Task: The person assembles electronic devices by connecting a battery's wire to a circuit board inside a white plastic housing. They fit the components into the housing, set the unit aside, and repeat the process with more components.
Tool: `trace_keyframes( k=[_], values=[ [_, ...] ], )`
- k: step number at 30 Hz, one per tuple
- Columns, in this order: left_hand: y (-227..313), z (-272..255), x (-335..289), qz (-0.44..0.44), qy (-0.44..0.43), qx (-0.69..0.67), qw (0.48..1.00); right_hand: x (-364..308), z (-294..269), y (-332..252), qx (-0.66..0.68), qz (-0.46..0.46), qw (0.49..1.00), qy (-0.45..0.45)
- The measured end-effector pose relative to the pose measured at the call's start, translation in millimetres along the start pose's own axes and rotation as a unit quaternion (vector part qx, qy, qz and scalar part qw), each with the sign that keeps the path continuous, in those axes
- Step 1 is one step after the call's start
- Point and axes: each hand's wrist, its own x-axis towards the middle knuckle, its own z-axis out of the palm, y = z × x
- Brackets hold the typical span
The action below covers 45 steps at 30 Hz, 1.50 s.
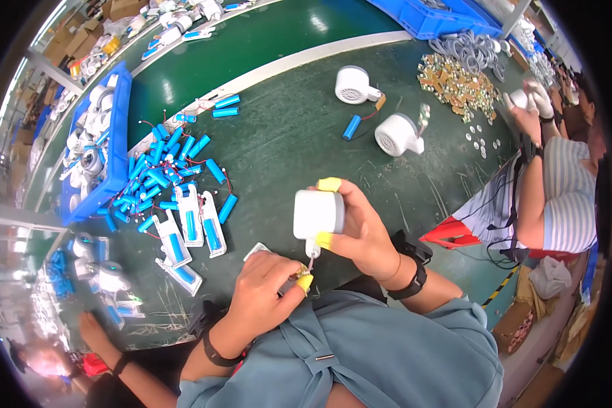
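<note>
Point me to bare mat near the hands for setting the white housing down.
Free: the dark mat between the battery pile and the two white fan housings, above the housing in the right hand. Also right of that hand, toward the neighbour's arm. Crowded: left of the left hand, with battery holders.

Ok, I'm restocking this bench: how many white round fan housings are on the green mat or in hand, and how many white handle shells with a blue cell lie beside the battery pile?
White round fan housings: 3 (one held in the right hand)
White handle shells: 4
Total: 7
</note>
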Motion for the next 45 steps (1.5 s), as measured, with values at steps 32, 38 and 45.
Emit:
trace_keyframes(
  k=[32,38,45],
  values=[
    [-23,-214,-109,-0.381,0.352,-0.027,0.855,-22,29,8,-0.061,0.233,0.965,-0.101],
    [-146,-328,-179,-0.418,0.423,0.296,0.748,-29,21,2,-0.081,0.224,0.968,-0.076],
    [-313,-405,-373,-0.506,0.236,0.415,0.718,-20,-5,-5,-0.091,0.215,0.969,-0.08]
  ],
)
